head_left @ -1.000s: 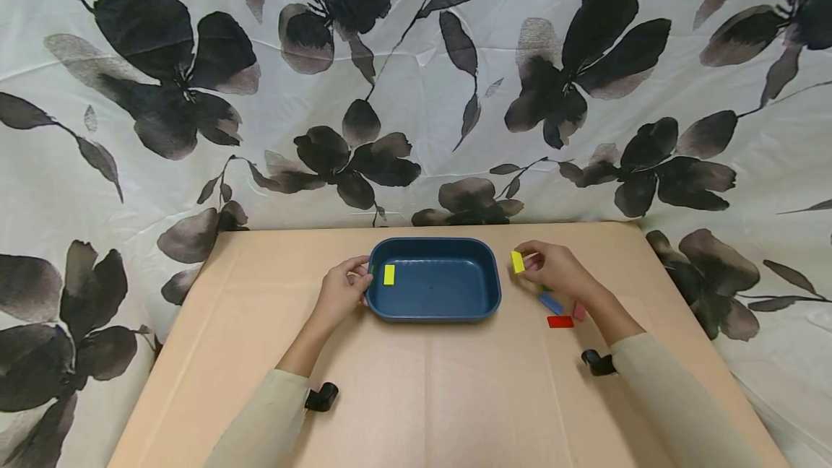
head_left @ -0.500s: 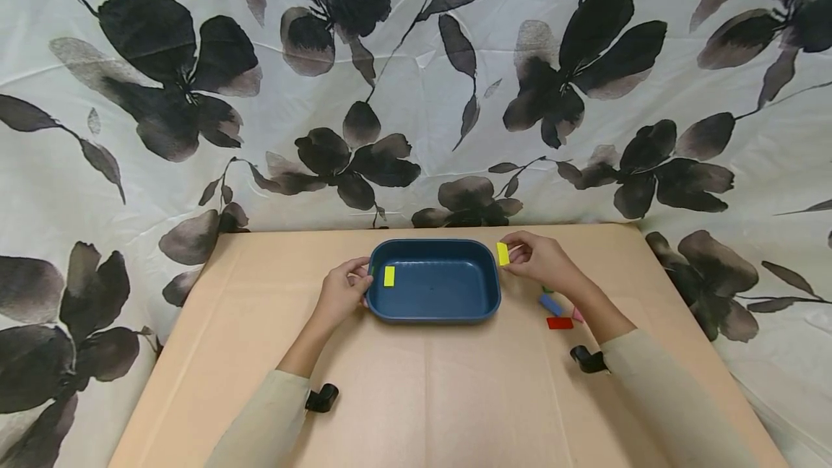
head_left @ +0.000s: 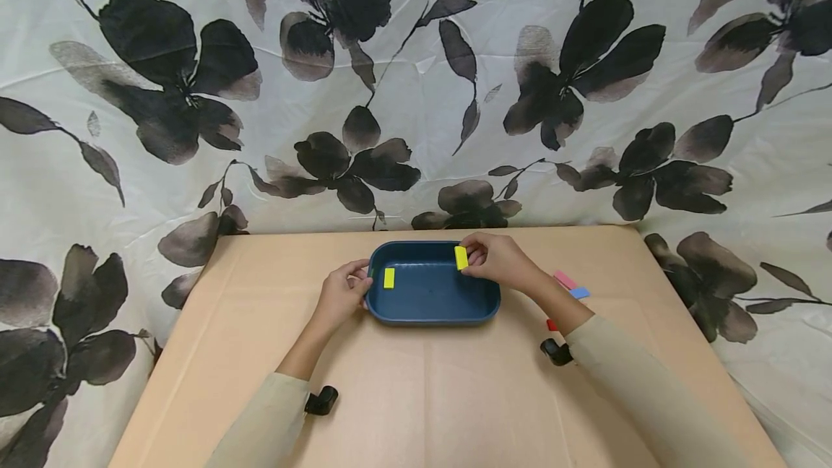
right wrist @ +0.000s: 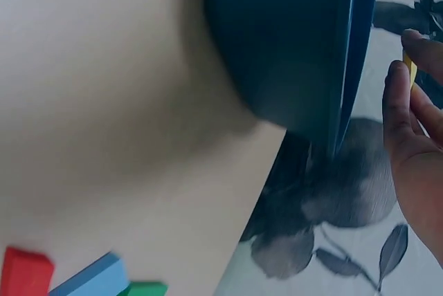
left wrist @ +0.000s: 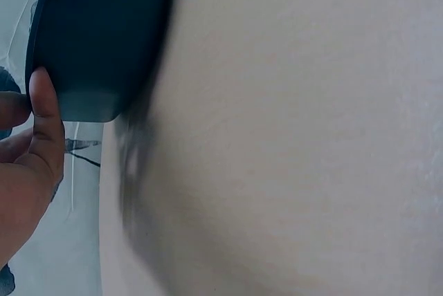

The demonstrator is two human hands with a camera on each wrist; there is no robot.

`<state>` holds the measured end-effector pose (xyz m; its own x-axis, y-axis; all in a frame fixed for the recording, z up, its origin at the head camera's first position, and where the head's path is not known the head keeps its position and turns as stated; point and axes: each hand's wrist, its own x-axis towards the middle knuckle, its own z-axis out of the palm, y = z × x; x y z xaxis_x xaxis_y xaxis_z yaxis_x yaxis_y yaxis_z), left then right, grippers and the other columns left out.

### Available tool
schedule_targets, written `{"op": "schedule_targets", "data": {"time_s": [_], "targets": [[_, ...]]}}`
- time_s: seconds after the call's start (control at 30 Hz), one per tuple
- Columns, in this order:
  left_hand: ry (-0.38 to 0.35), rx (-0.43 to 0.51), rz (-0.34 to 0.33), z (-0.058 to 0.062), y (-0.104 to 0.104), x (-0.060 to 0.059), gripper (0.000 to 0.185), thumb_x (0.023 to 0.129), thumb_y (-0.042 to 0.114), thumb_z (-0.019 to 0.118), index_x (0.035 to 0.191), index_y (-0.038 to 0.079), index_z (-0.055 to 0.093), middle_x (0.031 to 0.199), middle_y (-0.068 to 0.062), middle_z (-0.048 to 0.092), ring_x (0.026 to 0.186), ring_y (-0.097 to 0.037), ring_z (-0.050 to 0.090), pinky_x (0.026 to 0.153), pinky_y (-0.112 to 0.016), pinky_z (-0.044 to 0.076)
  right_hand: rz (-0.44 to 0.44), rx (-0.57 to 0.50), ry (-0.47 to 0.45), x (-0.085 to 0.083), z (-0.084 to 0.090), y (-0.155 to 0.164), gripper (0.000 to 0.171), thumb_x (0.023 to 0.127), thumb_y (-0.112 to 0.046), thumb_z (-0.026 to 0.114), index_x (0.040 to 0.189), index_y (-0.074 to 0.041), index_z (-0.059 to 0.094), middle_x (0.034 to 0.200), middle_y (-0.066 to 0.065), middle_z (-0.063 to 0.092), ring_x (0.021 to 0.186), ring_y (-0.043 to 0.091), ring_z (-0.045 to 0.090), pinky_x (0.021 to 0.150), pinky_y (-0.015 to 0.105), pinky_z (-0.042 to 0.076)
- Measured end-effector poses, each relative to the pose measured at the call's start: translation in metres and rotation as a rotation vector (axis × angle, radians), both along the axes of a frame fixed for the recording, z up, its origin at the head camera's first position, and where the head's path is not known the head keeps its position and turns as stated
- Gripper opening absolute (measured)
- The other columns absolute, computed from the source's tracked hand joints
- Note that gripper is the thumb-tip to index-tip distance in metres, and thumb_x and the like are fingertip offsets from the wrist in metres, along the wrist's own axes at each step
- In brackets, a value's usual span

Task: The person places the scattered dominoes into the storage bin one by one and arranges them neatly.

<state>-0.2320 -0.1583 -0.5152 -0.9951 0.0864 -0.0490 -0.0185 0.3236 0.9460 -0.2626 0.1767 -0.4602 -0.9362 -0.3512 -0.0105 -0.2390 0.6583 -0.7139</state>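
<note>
I'm seeing the right hand point(head_left: 500, 266) pinching a yellow rectangular block point(head_left: 461, 257) over the dark blue plastic tray point(head_left: 432, 308). The left hand point(head_left: 341, 293) is gripping the tray's 9 o'clock rim.

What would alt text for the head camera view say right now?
The person's right hand pinches a yellow block over the right part of a dark blue tray on a tan table. The left hand grips the tray's left rim, near a second yellow block lying inside. Pink, blue and red blocks lie right of the tray.
</note>
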Motion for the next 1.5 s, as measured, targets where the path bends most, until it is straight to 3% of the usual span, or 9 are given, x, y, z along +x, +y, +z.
{"op": "schedule_targets", "data": {"time_s": [0.37, 0.73, 1.0, 1.5], "targets": [[0.013, -0.001, 0.009, 0.003, 0.005, -0.006, 0.040, 0.098, -0.001, 0.065, 0.138, -0.004, 0.060, 0.101, -0.017, 0.060, 0.058, -0.012, 0.059, 0.054, -0.039, 0.063, 0.098, 0.087, 0.034, -0.023, -0.008, -0.040, 0.045, 0.080, -0.015, 0.090, 0.118, -0.002, 0.069, 0.097, 0.005, 0.069, 0.082, 0.012, 0.064, 0.077, 0.022, 0.062], [0.015, -0.008, 0.008, 0.003, 0.009, -0.012, 0.041, 0.098, -0.001, 0.065, 0.138, -0.003, 0.060, 0.101, -0.018, 0.061, 0.057, -0.014, 0.059, 0.055, -0.038, 0.063, 0.112, 0.099, -0.053, -0.031, -0.028, -0.075, 0.043, 0.081, -0.012, 0.089, 0.117, -0.003, 0.068, 0.099, 0.006, 0.068, 0.080, 0.009, 0.064, 0.074, 0.019, 0.060], [0.014, -0.008, 0.033, 0.002, 0.009, -0.015, 0.040, 0.099, -0.001, 0.064, 0.138, -0.003, 0.060, 0.103, -0.017, 0.060, 0.056, -0.012, 0.060, 0.057, -0.043, 0.064, 0.174, 0.162, -0.029, -0.042, -0.044, -0.094, 0.043, 0.081, -0.012, 0.089, 0.118, -0.002, 0.068, 0.098, 0.006, 0.068, 0.076, 0.008, 0.063, 0.072, 0.019, 0.059], [0.004, -0.012, 0.054, -0.002, 0.012, -0.017, 0.039, 0.099, 0.000, 0.065, 0.138, -0.002, 0.061, 0.102, -0.017, 0.060, 0.059, -0.016, 0.061, 0.055, -0.041, 0.063, 0.140, 0.235, 0.020, -0.050, -0.070, -0.110, 0.046, 0.081, -0.019, 0.090, 0.121, -0.004, 0.072, 0.104, 0.009, 0.060, 0.081, 0.011, 0.056, 0.072, 0.021, 0.054]]}}
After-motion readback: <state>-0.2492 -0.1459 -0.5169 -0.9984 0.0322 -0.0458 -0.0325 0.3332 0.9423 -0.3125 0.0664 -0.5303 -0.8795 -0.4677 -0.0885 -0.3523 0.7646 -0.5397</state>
